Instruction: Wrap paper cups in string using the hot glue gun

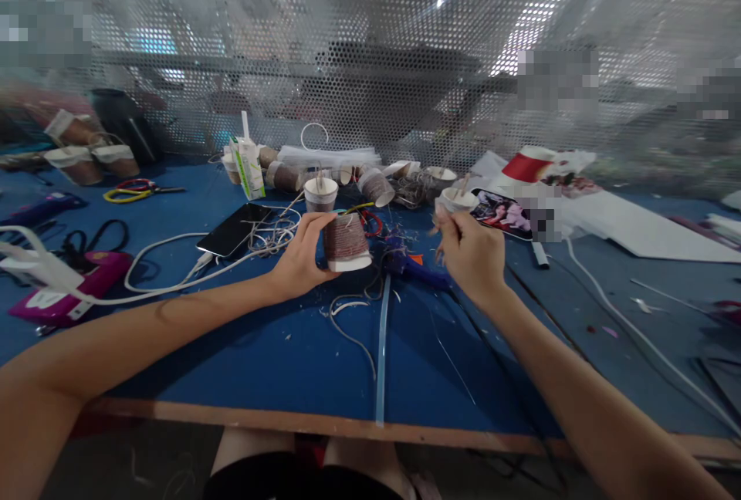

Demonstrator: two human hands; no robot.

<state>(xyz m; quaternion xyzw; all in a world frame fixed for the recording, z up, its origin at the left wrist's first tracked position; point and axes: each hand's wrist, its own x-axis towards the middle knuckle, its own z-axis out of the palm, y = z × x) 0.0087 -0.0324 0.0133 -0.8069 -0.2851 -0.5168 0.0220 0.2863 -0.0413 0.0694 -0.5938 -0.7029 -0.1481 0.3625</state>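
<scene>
My left hand (pixel 302 257) grips a paper cup (pixel 346 244) wound with brown cord, thumb below and fingers above. The cup is tipped, with its white rim facing down toward me. To its right, my right hand (pixel 472 253) is closed in a pinch; blurred brownish strands show under its fingers, and what it holds is unclear. Just behind that hand is a white-rimmed cup (pixel 457 199). Between my hands lies a blue glue gun (pixel 414 267), with a long clear glue stick (pixel 383 346) stretching toward the table's front edge. A loose cord (pixel 353 330) curls beside the stick.
Behind my hands stand several cord-wrapped cups (pixel 320 193) and a drink carton (pixel 248 168). A phone (pixel 235 230) with white cables lies left, near scissors (pixel 136 190) and a magenta device (pixel 72 288). Another phone (pixel 502 213) lies right. A perforated metal screen (pixel 359 60) closes the back.
</scene>
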